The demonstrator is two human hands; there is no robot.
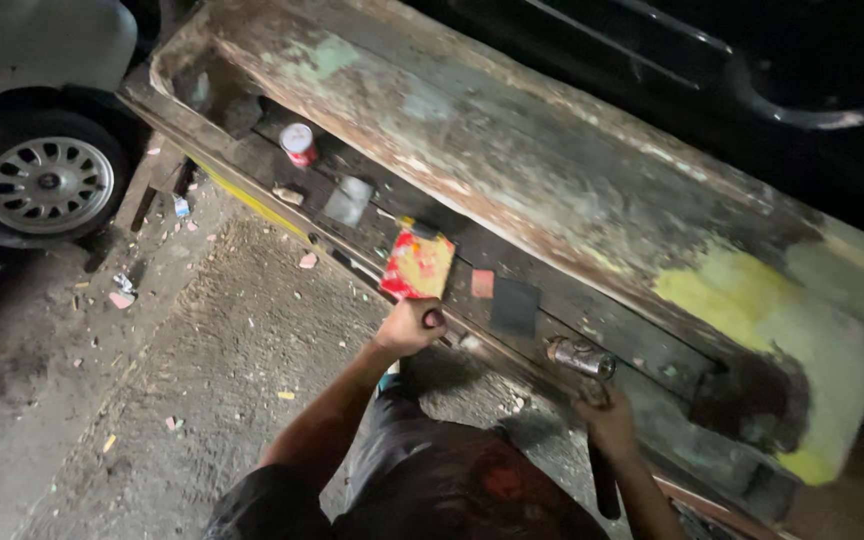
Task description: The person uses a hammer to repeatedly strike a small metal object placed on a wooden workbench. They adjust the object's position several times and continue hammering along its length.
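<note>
My left hand (407, 327) is closed around the dark handle of a broad scraper (417, 265), whose blade is smeared red and yellow. The blade rests on the dark lower ledge (252, 160) of a long worn body panel (512, 150). My right hand (609, 418) grips the dark handle of a hammer (580, 357). The hammer's metal head lies against the ledge, and the handle end sticks out below my hand. A dark square pad (514, 305) and a small pink square (482, 283) lie on the ledge between my hands.
A yellow-green filler patch (752, 300) covers the panel's right end. A red and white can (298, 143) and a grey sheet (349, 200) sit further left on the ledge. A car wheel (47, 185) stands at the far left. Scraps litter the concrete floor (202, 360).
</note>
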